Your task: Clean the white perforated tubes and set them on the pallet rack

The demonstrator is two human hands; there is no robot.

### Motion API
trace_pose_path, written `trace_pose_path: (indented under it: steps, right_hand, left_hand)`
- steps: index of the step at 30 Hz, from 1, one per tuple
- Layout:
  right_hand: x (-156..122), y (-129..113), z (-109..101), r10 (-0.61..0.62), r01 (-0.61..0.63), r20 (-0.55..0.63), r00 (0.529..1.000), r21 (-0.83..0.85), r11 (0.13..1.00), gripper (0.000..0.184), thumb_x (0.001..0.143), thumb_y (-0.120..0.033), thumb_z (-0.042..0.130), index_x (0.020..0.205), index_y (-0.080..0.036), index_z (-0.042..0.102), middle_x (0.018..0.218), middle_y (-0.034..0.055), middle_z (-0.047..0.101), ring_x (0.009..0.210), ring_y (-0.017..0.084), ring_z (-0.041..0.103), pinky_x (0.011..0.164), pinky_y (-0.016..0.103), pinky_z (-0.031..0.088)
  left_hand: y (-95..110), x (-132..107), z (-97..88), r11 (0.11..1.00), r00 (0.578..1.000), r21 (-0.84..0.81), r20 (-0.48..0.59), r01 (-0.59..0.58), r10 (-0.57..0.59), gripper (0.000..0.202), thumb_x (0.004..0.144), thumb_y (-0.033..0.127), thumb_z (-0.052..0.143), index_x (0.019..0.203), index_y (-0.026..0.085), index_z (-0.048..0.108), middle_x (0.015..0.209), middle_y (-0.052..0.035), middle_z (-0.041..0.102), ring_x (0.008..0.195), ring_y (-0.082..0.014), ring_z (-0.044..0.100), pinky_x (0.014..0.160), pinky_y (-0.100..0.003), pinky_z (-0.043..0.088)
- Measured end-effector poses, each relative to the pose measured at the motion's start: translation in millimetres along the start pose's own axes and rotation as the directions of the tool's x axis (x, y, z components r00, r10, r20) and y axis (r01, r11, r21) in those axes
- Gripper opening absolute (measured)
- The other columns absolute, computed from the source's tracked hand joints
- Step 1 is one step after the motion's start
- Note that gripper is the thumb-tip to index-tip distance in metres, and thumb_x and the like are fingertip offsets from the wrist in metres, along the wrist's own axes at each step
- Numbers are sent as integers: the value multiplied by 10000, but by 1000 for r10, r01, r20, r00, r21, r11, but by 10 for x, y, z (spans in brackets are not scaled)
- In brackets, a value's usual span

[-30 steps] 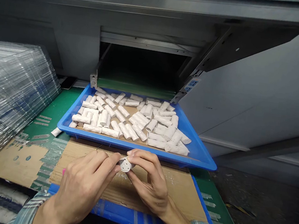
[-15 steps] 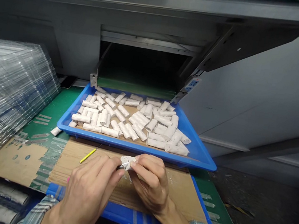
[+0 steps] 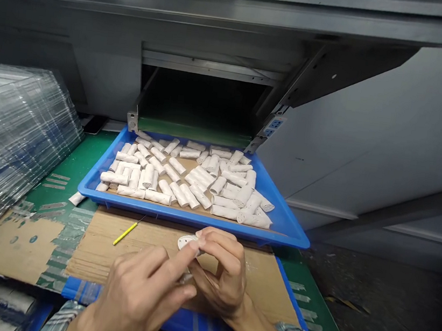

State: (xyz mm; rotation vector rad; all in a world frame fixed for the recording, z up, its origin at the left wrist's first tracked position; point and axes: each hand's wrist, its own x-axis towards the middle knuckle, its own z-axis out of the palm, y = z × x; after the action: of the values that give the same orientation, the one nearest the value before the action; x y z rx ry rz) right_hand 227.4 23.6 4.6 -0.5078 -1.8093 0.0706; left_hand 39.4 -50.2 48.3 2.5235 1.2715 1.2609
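Note:
Between the fingertips and thumb of my right hand (image 3: 219, 271) is a white cylindrical piece (image 3: 184, 241). Its flat end, dotted with small dark holes, faces up and to the left; the fingers cover much of its body. My left hand (image 3: 143, 291) is beside it, with the index fingertip against the piece's end. Below that finger, near the thumb, a small greyish thing shows, mostly hidden, too unclear to name. On the cardboard (image 3: 96, 249) to the left lies a yellow-handled tool (image 3: 125, 234) with a thin needle-like tip.
Past my hands, a blue tray (image 3: 193, 221) holds many white cylinders (image 3: 188, 196). One loose white piece (image 3: 76, 199) lies by its left corner. Clear plastic trays (image 3: 8, 143) are stacked at left. Behind is a machine opening with a green belt (image 3: 193, 132); a power socket (image 3: 274, 126) is beside it.
My left index finger has stretched forward onto the end of the piece, and the thumb has dropped away from it. The metallic bit that showed at the left fingertips is now mostly covered.

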Motion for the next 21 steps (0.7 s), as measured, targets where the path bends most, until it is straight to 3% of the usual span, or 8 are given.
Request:
trace_pose_path:
  steps: [4,6,8,12,21]
  right_hand:
    - [1,-21,10,55,-55,-5,998,68,996,513,929,-42,726,1390,-214,583,1115,107,677,979,272,730,806,455,678]
    - [20,-31,-1,52,-53,10,999,105,993,522,922,-31,731,1395,-197,581,1130,118,673,992,272,729,823,452,680]
    - [32,-41,-16,38,-41,28,999,148,988,521,928,-30,725,1404,-183,576,1138,126,663,1013,272,724,835,439,683]
    - [9,-57,-32,19,-32,60,998,225,974,482,976,-94,702,1432,-167,565,1157,139,660,1044,274,722,848,434,690]
    - [-48,-163,-88,-6,-19,77,997,314,949,540,990,-212,743,1489,-174,540,1110,126,675,1008,259,758,850,378,712]
  left_hand:
    - [-19,-51,46,983,989,-111,3,-145,146,290,1099,190,492,1345,186,645,670,28,570,533,-137,549,492,-268,388]
    - [-36,-59,57,982,992,-153,-78,-109,98,294,1094,175,513,1370,155,613,682,28,584,541,-125,552,515,-249,420]
    - [-55,-41,69,976,989,-217,-144,-5,-27,306,1092,195,557,1392,139,575,729,19,616,576,-111,578,568,-216,477]
    - [-89,24,112,928,971,-350,-149,125,-187,208,1079,284,627,1272,210,619,810,11,652,658,-97,629,649,-168,523]
    - [-46,-38,106,895,984,-443,-137,43,-115,243,1058,302,667,1277,213,611,777,-12,673,594,-112,578,537,-197,457]
